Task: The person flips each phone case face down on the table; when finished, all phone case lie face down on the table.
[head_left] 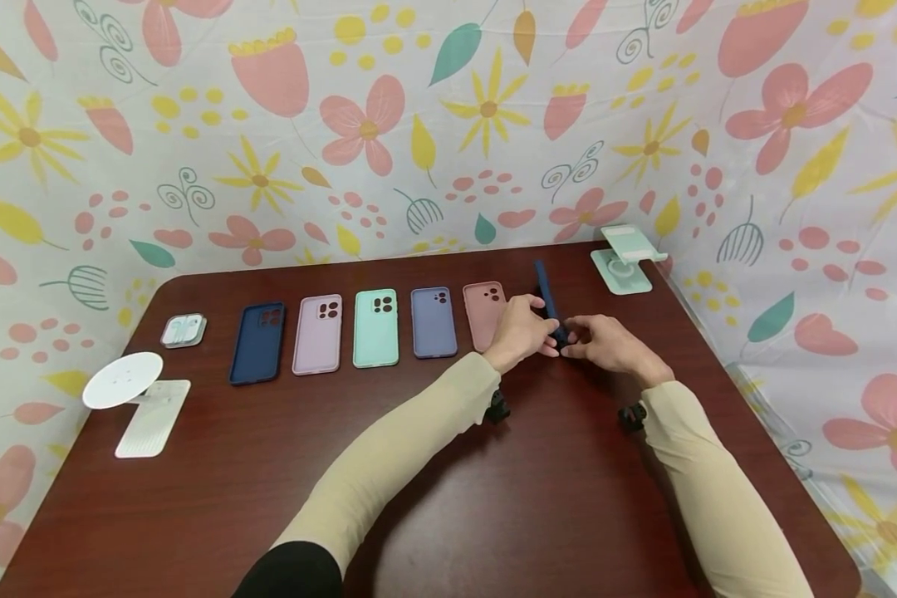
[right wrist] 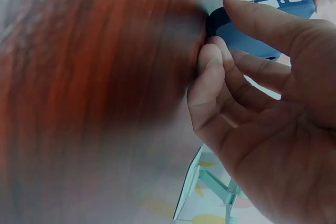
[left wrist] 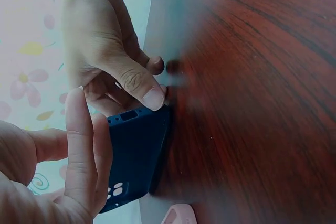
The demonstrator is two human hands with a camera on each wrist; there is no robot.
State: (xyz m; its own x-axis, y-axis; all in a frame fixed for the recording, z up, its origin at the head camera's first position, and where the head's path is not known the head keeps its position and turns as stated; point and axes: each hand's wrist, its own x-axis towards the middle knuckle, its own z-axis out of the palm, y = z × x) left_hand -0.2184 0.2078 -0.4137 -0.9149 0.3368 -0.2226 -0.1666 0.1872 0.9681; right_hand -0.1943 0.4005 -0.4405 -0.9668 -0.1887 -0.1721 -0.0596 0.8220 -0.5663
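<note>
A dark blue phone case stands on its long edge on the table, to the right of a row of cases. My left hand holds its upper edge from the left, fingers lying along it in the left wrist view. At the case's near end, my right hand pinches the corner between thumb and fingers. In the left wrist view, the case's camera holes show at the far end and the port cutout faces the right thumb. The right wrist view shows the blue case partly covered by the right hand's fingers.
Left of the hands lie pink, blue-grey, mint, lilac and navy phone cases. A mint stand is at the back right; a white stand and boxed earphones are at left.
</note>
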